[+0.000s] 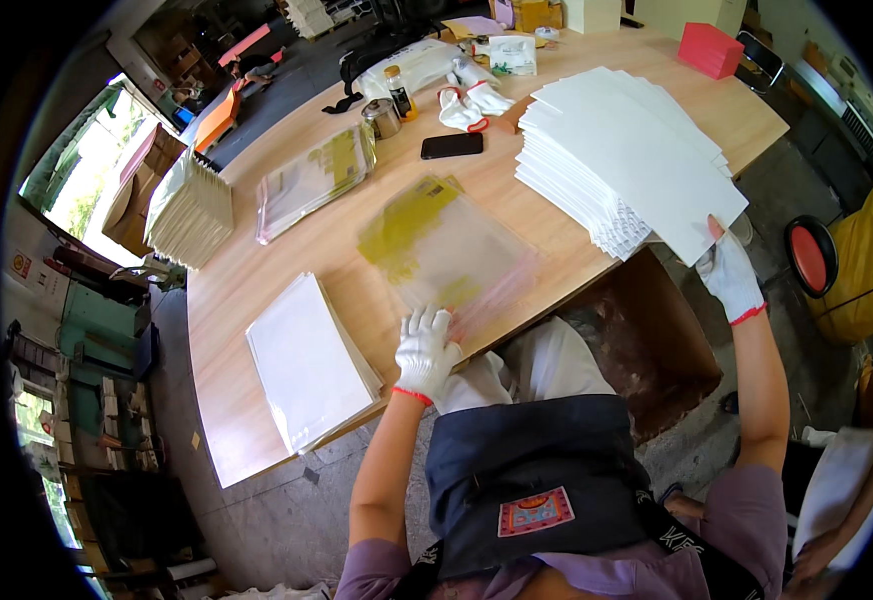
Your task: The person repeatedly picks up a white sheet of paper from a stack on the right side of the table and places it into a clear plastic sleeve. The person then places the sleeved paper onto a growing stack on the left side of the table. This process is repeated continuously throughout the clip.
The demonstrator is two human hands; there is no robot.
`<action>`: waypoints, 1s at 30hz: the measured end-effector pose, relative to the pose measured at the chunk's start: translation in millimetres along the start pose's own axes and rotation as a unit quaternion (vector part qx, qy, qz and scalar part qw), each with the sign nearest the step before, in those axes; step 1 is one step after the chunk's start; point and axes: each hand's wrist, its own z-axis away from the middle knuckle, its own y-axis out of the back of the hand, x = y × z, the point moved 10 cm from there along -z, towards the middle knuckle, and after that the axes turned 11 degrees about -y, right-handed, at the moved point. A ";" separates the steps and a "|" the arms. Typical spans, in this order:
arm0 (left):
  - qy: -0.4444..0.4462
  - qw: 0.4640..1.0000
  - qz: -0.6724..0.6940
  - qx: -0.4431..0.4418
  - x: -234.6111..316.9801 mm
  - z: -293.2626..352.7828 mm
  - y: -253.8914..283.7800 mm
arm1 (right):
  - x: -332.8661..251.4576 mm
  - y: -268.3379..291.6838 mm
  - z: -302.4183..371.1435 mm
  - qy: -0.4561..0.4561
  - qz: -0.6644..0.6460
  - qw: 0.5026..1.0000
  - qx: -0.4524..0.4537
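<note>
My left hand (425, 352), in a white glove with a red cuff, rests at the near edge of a pile of clear plastic bags (457, 250) with yellow-green print. Its fingers are stretched out over that edge. At the right, my right hand (730, 275), gloved alike, pinches the near corner of a white sheet (647, 150). This sheet lies on top of a fanned stack of white sheets (567, 195); my right fingers beneath it are mostly hidden. A neat pile of white sheets in clear film (307, 360) lies left of my left hand.
More printed plastic bags (317, 180) lie farther left, near a tall white stack (189, 212). A black phone (452, 146), a metal jar (382, 117), a bottle (398, 90) and spare gloves (472, 103) sit beyond. An open cardboard box (657, 345) stands below the table's near edge.
</note>
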 end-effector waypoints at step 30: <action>0.085 0.985 0.130 0.078 -27.0 -22.4 6.4 | 209.0 -5.3 62.3 -0.128 -0.050 0.988 -0.070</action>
